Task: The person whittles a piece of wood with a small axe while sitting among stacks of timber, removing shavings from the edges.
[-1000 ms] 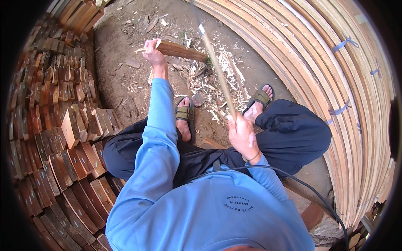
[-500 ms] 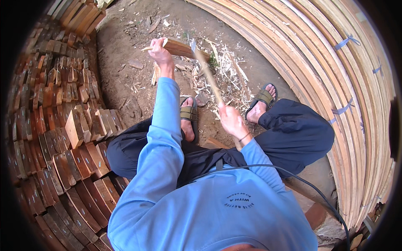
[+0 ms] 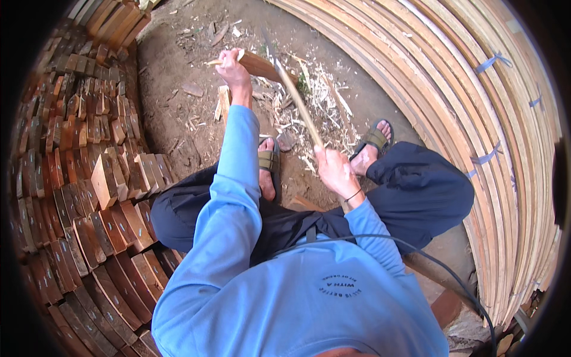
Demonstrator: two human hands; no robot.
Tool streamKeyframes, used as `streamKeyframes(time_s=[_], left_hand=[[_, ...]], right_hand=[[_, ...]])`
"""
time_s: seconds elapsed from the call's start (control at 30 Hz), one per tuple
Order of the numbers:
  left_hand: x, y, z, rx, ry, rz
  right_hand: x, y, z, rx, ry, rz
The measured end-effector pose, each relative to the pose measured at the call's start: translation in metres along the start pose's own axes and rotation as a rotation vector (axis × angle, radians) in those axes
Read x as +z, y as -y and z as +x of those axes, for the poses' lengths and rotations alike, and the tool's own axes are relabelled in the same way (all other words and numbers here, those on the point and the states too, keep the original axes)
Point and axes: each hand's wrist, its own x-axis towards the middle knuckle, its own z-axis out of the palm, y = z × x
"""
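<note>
Out in front, my left hand (image 3: 233, 66) is closed round the upper end of a brown piece of wood (image 3: 262, 66), which slants down to the right among the chips. My right hand (image 3: 336, 169) grips the lower end of a long pale wooden handle belonging to a hatchet (image 3: 302, 110). The hatchet's thin metal head, blurred and seen nearly edge-on, is above the far side of the wood piece. Whether its edge touches the wood I cannot tell. Pale wood chips (image 3: 327, 98) are scattered on the ground between my sandalled feet.
Stacked short wooden blocks (image 3: 83, 178) rise close on my left. Long curving boards (image 3: 476, 119), tied with bluish strips, stand along the right. A black cable (image 3: 428, 260) crosses my lap towards the lower right. Loose wood scraps (image 3: 223, 101) lie near my left forearm.
The hatchet head has moved up and away from the wood piece, and my right hand has shifted slightly right. My left hand, still gripping the wood, has moved slightly to the right and up.
</note>
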Motion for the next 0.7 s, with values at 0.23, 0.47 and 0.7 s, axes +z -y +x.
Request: streamKeyframes(time_s=[0.23, 0.47, 0.7], left_hand=[[-0.004, 0.007, 0.002, -0.039, -0.049, -0.034], [-0.02, 0.011, 0.009, 0.07, -0.094, 0.137], [-0.023, 0.016, 0.017, 0.071, -0.096, 0.087]], right_hand=[[0.016, -0.005, -0.007, 0.058, -0.133, 0.09], [-0.018, 0.017, -0.012, 0.063, -0.188, 0.117], [0.022, -0.01, -0.011, 0.013, -0.022, -0.015]])
